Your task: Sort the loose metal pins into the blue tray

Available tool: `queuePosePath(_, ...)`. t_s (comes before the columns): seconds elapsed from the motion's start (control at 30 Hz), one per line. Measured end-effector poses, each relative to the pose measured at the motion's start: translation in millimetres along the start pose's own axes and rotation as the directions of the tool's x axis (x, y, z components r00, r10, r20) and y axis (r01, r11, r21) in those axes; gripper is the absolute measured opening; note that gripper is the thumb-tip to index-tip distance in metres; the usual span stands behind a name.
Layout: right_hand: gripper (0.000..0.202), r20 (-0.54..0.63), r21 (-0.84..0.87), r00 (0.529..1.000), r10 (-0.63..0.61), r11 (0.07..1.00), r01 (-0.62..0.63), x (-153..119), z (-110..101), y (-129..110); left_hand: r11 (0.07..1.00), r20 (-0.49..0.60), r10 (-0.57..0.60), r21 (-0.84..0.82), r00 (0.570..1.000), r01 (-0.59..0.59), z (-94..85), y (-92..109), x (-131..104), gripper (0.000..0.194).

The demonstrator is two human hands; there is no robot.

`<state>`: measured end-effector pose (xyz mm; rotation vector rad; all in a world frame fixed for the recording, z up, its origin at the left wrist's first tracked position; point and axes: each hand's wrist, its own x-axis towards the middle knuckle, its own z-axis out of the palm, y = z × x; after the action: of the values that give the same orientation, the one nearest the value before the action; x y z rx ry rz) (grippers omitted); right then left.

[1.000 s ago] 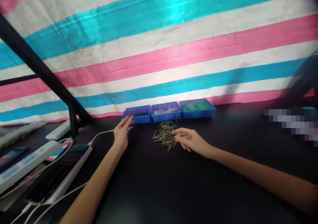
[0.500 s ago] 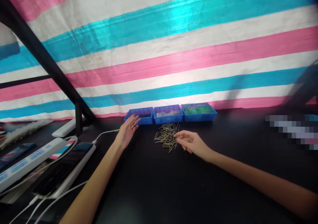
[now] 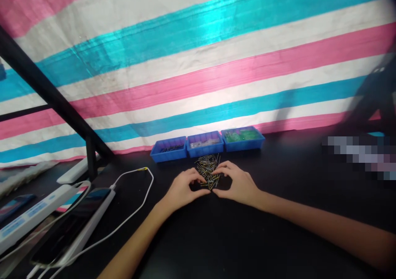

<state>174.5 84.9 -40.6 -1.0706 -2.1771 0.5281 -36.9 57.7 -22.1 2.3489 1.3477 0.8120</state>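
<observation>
The pile of thin gold-and-silver metal rods [image 3: 208,168] lay on the black desk [image 3: 262,246], just in front of the middle blue rectangular plastic bin [image 3: 204,151]. Also before this bin, the left hand [image 3: 184,188] and the right hand [image 3: 239,184] curved around the pile's two sides, fingertips at its edges. Both were half open, thumb apart from fingers, with no visible rod gripped.

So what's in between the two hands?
In the head view, a heap of thin gold and silver-coloured sticks lies between the left hand and right hand, stretching back toward the middle blue tray.
</observation>
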Motion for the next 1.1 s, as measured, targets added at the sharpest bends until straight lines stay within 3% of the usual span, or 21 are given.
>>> queuePosePath(0.1,0.039,0.003,-0.039,0.999,-0.047,0.998,0.047,-0.6,2.9,2.1,0.995,0.047,0.035,0.089,0.998,-0.039,6.9,4.7,-1.1,0.02)
queuePosePath(0.23,0.029,0.004,-0.061,0.996,-0.085,0.994,0.085,0.0,5.0,4.2,0.991,0.033,0.026,0.13,0.999,-0.03,12.2,4.3,-0.6,0.012)
queuePosePath(0.63,0.02,0.004,-0.024,0.997,-0.071,0.997,0.071,-0.2,4.6,8.5,0.982,0.004,-0.021,0.188,1.0,0.02,14.8,-0.1,-0.9,0.012)
queuePosePath(0.93,0.02,-0.014,0.17,0.992,-0.125,0.978,0.125,4.1,8.3,15.1,0.967,-0.067,-0.078,0.239,0.995,0.092,14.9,-0.4,-0.2,0.018)
queuePosePath(1.1,0.017,-0.013,0.241,0.99,-0.138,0.961,0.137,4.6,8.4,14.7,0.968,-0.055,-0.073,0.237,0.996,0.084,14.1,-4.0,-0.4,0.017)
